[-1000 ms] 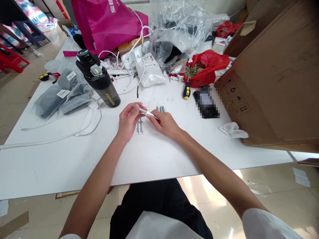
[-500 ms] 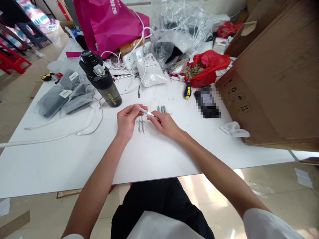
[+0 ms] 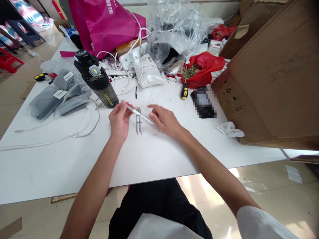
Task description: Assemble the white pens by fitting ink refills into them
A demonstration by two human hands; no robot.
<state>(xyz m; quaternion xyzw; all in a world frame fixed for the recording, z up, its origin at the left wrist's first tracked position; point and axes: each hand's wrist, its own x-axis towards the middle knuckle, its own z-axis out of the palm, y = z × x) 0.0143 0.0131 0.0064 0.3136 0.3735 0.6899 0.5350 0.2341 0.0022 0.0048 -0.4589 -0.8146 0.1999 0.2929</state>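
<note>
My left hand [image 3: 119, 121] pinches a slim white and grey pen [image 3: 141, 115] near one end. The pen slants down to the right, its other end pointing toward my right hand. My right hand [image 3: 166, 121] is apart from that pen, low over the table, its thumb and forefinger spread with nothing visible between them. Below the held pen, two similar pens [image 3: 139, 126] lie side by side on the white table [image 3: 154, 156]. Pale ends of something show faintly by the right thumb; the rest there is covered by the hand.
A black bottle [image 3: 98, 81] stands beyond my left hand, near grey plastic-wrapped packages [image 3: 47, 101] and white cables. Farther back are a white parcel [image 3: 148, 71], a yellow-black screwdriver [image 3: 184, 90], a red bag [image 3: 206, 69] and a magenta bag [image 3: 107, 26]. A large cardboard box [image 3: 271, 83] stands right.
My right hand has let go of the pen and opened, moving slightly away. My left hand has drawn the pen leftward. The several pens by the right hand are now mostly hidden.
</note>
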